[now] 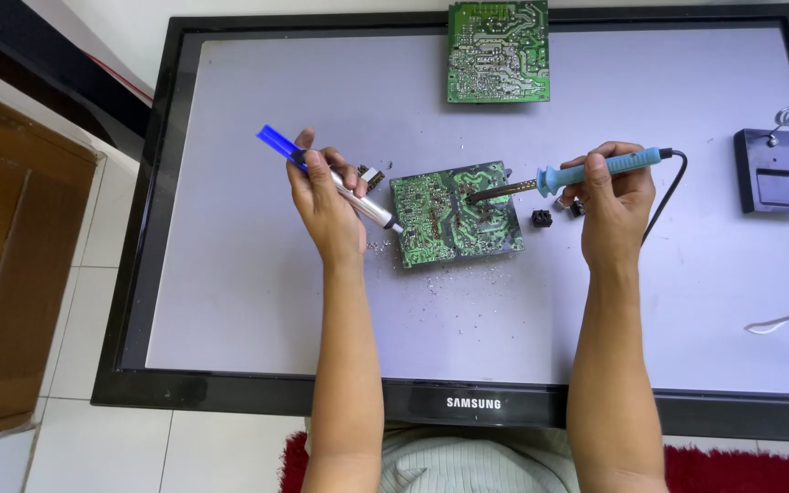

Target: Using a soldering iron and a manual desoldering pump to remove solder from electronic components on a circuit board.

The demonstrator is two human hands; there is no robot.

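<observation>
My right hand [615,196] grips the soldering iron [586,170], tip on the green board [454,215]; my left hand [326,196] grips the solder sucker [335,178]. I'd keep its nozzle close to the heated joint.

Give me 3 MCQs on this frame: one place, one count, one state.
1. Where does the soldering iron tip rest?
A. on the near circuit board
B. on the stand
C. on the far board
2. How many green boards show?
A. one
B. two
C. three
3. What does the left hand hold?
A. nothing
B. a cable
C. a desoldering pump

A: the tip touches the near board, iron in the right hand.
B: one lies centre, one at the top edge.
C: the fingers wrap the blue-and-silver pump.
</observation>
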